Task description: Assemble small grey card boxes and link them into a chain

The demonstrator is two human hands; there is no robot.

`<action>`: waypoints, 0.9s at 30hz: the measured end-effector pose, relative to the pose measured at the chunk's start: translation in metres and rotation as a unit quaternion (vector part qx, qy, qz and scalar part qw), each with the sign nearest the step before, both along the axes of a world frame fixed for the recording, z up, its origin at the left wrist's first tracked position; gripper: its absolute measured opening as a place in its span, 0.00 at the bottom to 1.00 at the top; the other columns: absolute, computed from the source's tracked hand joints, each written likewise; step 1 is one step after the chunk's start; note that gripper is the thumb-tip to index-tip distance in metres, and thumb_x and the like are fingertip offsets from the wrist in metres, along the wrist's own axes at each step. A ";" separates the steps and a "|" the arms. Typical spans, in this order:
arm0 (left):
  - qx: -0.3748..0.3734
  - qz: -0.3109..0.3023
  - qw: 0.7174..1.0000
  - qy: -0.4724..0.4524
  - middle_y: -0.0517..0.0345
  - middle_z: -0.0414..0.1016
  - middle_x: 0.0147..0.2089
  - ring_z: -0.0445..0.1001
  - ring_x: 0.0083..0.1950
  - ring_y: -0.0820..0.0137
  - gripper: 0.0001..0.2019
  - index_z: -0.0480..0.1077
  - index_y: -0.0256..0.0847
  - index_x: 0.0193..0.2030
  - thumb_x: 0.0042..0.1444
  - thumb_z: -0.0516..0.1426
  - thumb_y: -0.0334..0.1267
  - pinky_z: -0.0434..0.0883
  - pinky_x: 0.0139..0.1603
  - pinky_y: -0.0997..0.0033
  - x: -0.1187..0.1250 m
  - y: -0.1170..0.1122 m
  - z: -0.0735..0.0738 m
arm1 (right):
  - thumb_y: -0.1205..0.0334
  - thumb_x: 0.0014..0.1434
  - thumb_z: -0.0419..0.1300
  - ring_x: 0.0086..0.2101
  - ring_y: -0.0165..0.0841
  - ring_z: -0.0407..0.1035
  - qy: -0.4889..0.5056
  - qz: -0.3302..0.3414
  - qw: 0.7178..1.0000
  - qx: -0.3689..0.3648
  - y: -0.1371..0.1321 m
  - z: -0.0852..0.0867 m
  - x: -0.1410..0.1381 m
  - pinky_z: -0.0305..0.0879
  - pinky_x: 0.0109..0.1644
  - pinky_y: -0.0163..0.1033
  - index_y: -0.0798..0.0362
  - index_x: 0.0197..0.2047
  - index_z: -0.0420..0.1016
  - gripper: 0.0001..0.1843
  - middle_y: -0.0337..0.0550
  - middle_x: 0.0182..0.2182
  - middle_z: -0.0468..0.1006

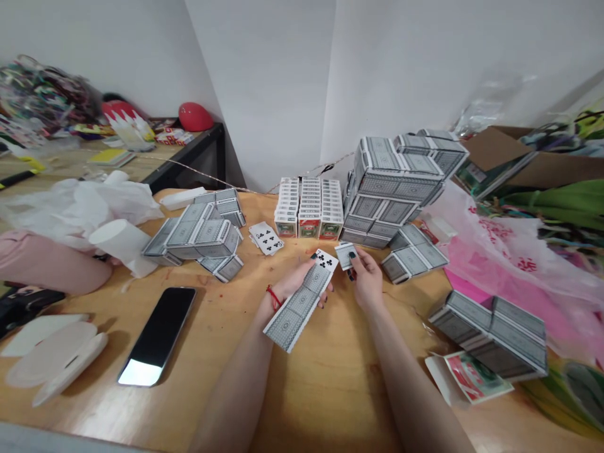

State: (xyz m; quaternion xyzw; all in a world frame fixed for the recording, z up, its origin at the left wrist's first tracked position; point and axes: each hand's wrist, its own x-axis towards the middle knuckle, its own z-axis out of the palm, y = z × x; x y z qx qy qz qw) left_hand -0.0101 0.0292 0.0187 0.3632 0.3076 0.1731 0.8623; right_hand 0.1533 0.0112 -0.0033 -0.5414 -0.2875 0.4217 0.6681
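My left hand (302, 281), a red string on its wrist, is closed round a long strip of grey-patterned card backs (297, 311). At the strip's upper end a playing card face (325, 259) with a 7 and club pips shows. Just to the right, my right hand (367, 275) pinches a grey-backed playing card (346, 255) between thumb and fingers, partly covered by them. A small stack of loose playing cards (267, 239), clubs facing up, lies beyond my left hand. Three rows of boxed card decks (309, 228) stand upright behind both hands.
Grey-patterned card blocks are piled at the left (198, 229) and high at the back right (396, 179). More blocks (491, 330) rest by an opened card box (474, 374) at right. A phone (158, 336), a paper roll (117, 242) and a pink pouch (51, 261) occupy the left.
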 end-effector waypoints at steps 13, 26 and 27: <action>-0.016 -0.083 0.996 0.031 0.49 0.72 0.29 0.69 0.25 0.70 0.23 0.66 0.35 0.37 0.54 0.41 0.53 0.68 0.25 0.69 0.001 -0.001 -0.001 | 0.54 0.45 0.60 0.18 0.22 0.55 -0.040 0.034 0.999 0.010 -0.005 0.007 -0.006 0.51 0.20 0.30 0.54 0.41 0.71 0.20 0.37 0.24 0.69; -0.037 -0.036 0.999 0.005 0.49 0.71 0.29 0.68 0.23 0.71 0.25 0.65 0.34 0.38 0.55 0.39 0.53 0.67 0.25 0.69 0.001 -0.002 0.004 | 0.56 0.41 0.62 0.18 0.21 0.56 0.057 -0.012 0.998 0.002 0.000 0.000 0.001 0.50 0.21 0.30 0.55 0.39 0.72 0.20 0.38 0.26 0.72; -0.034 -0.035 0.999 0.002 0.49 0.71 0.29 0.68 0.24 0.71 0.25 0.65 0.34 0.38 0.55 0.39 0.53 0.67 0.25 0.69 0.001 -0.002 0.005 | 0.56 0.41 0.62 0.18 0.21 0.55 0.057 -0.017 0.998 0.001 0.000 0.000 0.001 0.50 0.21 0.30 0.55 0.38 0.72 0.20 0.38 0.26 0.72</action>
